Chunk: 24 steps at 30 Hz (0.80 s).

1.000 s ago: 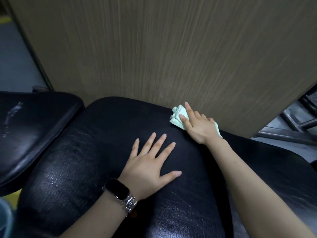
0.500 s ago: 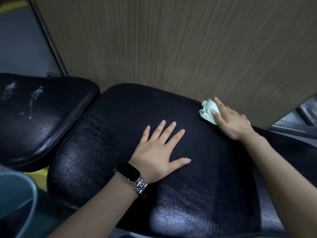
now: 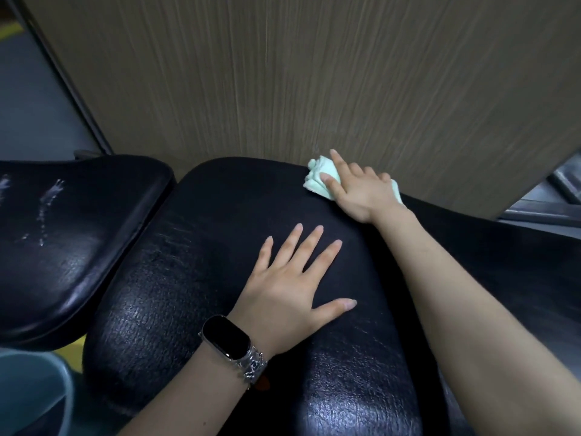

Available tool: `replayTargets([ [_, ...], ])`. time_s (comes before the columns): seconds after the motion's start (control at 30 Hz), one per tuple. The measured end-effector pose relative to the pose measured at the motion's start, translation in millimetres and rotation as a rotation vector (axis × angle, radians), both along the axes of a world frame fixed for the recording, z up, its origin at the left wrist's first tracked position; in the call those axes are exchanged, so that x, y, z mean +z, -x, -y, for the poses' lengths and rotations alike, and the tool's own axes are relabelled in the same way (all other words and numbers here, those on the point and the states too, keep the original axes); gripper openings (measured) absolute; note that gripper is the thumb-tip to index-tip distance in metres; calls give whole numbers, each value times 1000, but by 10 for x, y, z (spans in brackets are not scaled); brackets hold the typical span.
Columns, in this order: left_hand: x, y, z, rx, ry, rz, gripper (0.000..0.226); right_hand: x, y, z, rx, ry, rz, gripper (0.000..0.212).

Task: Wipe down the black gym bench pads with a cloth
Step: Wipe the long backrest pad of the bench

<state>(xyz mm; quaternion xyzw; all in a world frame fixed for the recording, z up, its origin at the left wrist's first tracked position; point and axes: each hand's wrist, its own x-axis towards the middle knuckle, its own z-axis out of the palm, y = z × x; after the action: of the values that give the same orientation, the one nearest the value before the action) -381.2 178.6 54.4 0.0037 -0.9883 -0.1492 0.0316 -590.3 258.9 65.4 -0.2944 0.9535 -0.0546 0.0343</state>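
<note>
Black cracked-vinyl gym bench pad (image 3: 195, 278) gleams wetly, filling the view. Right hand (image 3: 361, 190) presses a bunched mint-green cloth (image 3: 317, 180) against its far edge, thumb pinching; left hand (image 3: 289, 287) lies flat, fingers spread.

The big black bench pad (image 3: 195, 294) looks like shiny, crinkly leather. The smaller pad (image 3: 72, 234) is shiny too, with wet streaks. The cloth (image 3: 317, 180) is soft and fluffy. The wall panel (image 3: 314, 73) looks like dull, streaky wood. The watch (image 3: 227, 338) has a glossy face and a shiny metal band.
</note>
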Motion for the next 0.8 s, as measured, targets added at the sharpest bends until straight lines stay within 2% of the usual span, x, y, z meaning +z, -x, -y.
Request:
replayTargets([
  [0.13, -28, 3, 52, 8, 13, -58, 81, -28, -35, 254, 57, 7, -6, 63],
  [0.3, -72, 12, 87, -13, 62, -92, 76, -20, -3, 194, 123, 52, 19, 63],
  [0.57, -51, -5, 154, -31, 25, -50, 77, 43, 89, -16, 149, 43, 51, 63],
  [0.8, -67, 9, 246, -34, 124, 18, 77, 57, 32, 419, 179, -8, 41, 64],
])
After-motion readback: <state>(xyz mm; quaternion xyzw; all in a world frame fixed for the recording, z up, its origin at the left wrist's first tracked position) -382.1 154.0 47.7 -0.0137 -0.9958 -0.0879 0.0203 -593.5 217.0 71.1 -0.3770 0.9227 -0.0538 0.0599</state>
